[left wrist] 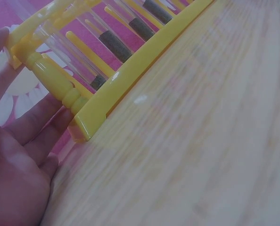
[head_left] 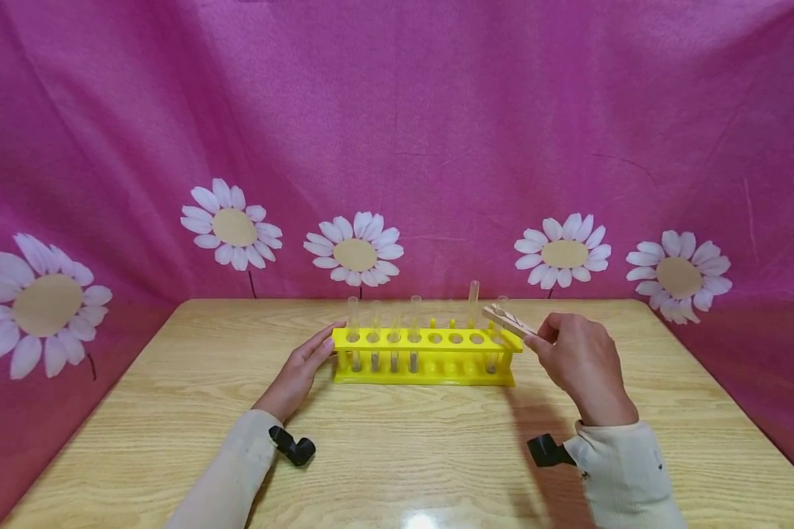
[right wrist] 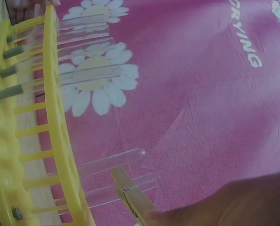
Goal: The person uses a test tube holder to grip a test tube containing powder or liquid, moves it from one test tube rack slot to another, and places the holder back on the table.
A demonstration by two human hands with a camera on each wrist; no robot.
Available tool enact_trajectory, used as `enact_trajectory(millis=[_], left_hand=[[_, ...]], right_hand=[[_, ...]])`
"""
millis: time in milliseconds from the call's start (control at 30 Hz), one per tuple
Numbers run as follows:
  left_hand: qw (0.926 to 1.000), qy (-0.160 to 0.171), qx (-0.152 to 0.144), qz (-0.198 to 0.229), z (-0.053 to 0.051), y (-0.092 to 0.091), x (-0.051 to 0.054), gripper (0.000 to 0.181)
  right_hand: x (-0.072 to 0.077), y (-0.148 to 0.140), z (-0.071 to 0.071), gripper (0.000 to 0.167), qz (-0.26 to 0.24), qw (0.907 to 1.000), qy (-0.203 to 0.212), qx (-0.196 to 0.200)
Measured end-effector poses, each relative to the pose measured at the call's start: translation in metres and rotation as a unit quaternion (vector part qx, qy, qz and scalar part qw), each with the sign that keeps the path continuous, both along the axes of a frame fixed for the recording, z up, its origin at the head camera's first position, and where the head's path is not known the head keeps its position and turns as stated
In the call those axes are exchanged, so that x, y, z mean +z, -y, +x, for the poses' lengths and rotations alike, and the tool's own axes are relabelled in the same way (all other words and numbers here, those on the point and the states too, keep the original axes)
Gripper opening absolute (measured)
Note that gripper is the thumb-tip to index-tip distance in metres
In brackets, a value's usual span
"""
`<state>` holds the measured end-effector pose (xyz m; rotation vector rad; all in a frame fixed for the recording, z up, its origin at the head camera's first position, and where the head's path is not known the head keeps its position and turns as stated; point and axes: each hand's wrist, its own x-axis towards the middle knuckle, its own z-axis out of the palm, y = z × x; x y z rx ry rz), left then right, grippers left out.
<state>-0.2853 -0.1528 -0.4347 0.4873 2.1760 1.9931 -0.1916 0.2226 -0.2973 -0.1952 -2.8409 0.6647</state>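
Observation:
A yellow test tube rack [head_left: 423,380] stands on the table. At its left end my left hand [head_left: 302,373] holds it, fingers against the end post [left wrist: 50,77]. Several clear test tubes [head_left: 415,319] with dark grey contents stand in the left holes. My right hand [head_left: 581,360] grips a wooden test tube clamp [head_left: 511,322] by its rear end. The clamp's front lies across the rightmost tube [right wrist: 152,180], which has grey matter at its bottom; whether it pinches the glass I cannot tell. Beside it, another tube [head_left: 474,301] stands with its rounded end up.
Several holes right of the rack's middle hold no tubes, with yellow pegs [head_left: 453,323] behind them. The wood-grain table [head_left: 397,441] runs back to a pink cloth [head_left: 437,147] with white flowers. Black wrist mounts [head_left: 548,450] stick out from both sleeves.

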Motion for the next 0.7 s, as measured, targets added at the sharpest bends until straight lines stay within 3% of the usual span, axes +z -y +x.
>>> enact_trajectory(millis=[300, 700], left_hand=[[0.9999, -0.006, 0.004, -0.009, -0.0004, 0.0001, -0.0006, 0.05], [1.0, 0.003, 0.004, -0.005, -0.0002, -0.0001, -0.0005, 0.051]], right_hand=[[0.0014, -0.0004, -0.0016, 0.022, -0.041, 0.9976, 0.054, -0.016], [0.0012, -0.0008, -0.0015, 0.023, -0.043, 0.9973, 0.058, -0.012]])
